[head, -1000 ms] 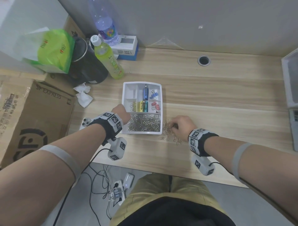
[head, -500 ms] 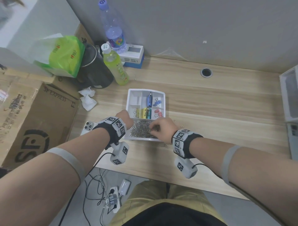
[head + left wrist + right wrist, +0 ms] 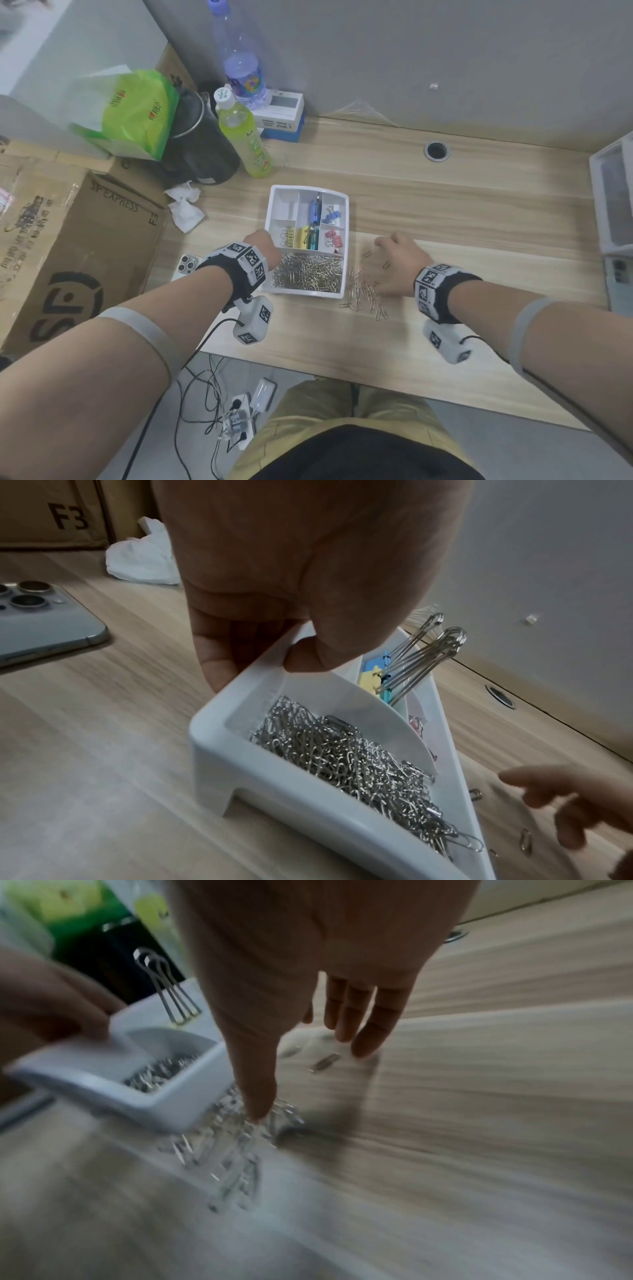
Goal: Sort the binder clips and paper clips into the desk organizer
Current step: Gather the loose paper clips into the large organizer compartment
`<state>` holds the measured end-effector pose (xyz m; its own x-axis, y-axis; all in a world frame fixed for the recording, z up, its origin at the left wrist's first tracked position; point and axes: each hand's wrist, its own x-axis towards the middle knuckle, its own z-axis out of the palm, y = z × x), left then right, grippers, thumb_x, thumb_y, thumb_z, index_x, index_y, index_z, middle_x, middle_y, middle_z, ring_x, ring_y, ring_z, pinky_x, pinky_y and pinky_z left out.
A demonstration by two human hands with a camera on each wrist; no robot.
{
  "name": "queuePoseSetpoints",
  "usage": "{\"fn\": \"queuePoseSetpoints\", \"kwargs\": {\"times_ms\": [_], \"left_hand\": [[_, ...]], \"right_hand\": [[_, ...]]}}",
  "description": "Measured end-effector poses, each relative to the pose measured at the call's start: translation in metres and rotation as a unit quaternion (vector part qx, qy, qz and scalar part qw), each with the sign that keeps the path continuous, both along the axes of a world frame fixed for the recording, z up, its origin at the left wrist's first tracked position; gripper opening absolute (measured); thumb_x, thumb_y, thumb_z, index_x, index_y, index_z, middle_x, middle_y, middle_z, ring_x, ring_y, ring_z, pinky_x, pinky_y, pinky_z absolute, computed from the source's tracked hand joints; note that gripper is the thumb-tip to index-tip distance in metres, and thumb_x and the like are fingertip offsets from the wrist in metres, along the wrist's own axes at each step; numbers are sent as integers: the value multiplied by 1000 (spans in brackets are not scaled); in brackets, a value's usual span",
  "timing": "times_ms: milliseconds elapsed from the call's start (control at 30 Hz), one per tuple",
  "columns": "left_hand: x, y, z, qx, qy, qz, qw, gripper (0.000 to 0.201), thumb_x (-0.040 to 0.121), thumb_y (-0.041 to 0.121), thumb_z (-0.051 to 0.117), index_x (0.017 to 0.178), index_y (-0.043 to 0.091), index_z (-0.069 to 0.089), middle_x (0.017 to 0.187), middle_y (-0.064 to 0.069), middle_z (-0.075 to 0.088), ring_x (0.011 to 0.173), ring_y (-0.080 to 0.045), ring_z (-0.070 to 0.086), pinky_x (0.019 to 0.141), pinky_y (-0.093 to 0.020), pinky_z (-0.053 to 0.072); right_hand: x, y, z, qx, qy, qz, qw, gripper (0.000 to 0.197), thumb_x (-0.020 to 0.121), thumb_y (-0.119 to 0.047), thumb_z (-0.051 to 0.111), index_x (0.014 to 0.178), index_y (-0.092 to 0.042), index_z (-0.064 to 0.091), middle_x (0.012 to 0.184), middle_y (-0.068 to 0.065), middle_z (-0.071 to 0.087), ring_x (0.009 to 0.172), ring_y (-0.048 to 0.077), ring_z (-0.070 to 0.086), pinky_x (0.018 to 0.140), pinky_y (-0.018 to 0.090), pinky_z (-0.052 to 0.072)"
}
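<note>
A white desk organizer [image 3: 345, 240] sits mid-desk. Its front compartment holds a heap of silver paper clips [image 3: 308, 272]; the small compartments behind hold yellow, blue, green and pink binder clips [image 3: 310, 233]. My left hand [image 3: 262, 241] grips the organizer's left rim [image 3: 260, 669], thumb inside and fingers outside. Loose paper clips [image 3: 364, 291] lie on the desk just right of the organizer. My right hand [image 3: 394, 260] hovers over them with fingers stretched out flat and holds nothing; its thumb [image 3: 257, 1091] points down at the pile [image 3: 232, 1150].
A phone [image 3: 183, 265] lies left of the organizer. Crumpled tissue [image 3: 185, 209], a green drink bottle [image 3: 245, 133], a black pot [image 3: 202, 144] and a water bottle [image 3: 241, 65] crowd the back left. A cardboard box [image 3: 68, 246] stands at left, a grey unit [image 3: 613, 195] at the right edge.
My right hand went from the loose pile to over the organizer's front compartment, then back right to above the loose clips with fingers spread. The left hand stayed on the rim.
</note>
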<state>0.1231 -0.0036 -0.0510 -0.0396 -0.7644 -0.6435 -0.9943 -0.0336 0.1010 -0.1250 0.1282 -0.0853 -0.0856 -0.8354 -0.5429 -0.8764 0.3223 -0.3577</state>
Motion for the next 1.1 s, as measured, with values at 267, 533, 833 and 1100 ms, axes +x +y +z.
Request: {"fn": "queuePoseSetpoints", "kwargs": {"times_ms": [267,533,833,1100], "left_hand": [[7,0,-1,-3,0,-3,1000,10,94,16,50,89,8,47,72,-3,49,57,-15,46,48,-24,39],[8,2,-1,-6,1,-4,1000,9,94,13,50,88,9,45,71,-2,46,56,-15,43,48,-25,37],[9,4,-2,-13,-1,-8,1000,5,93,11,48,89,9,46,71,-2,46,57,-15,43,48,-25,37],[7,7,-2,-8,2,2,1000,4,94,10,45,97,8,43,75,-2,46,59,-14,45,47,-25,34]], "right_hand": [[11,30,-27,3,-29,19,999,92,55,-37,90,130,-13,42,117,-2,37,90,17,51,81,28,46],[25,21,-30,-91,-115,-46,988,47,74,-15,78,117,-13,58,102,-2,47,84,15,52,91,39,49],[49,26,-21,-49,-33,-32,998,104,42,-50,85,132,-26,40,122,4,32,111,22,37,92,30,43],[67,23,-38,-75,-80,-67,992,44,71,-26,76,112,-24,59,113,0,42,107,23,42,97,40,43]]}}
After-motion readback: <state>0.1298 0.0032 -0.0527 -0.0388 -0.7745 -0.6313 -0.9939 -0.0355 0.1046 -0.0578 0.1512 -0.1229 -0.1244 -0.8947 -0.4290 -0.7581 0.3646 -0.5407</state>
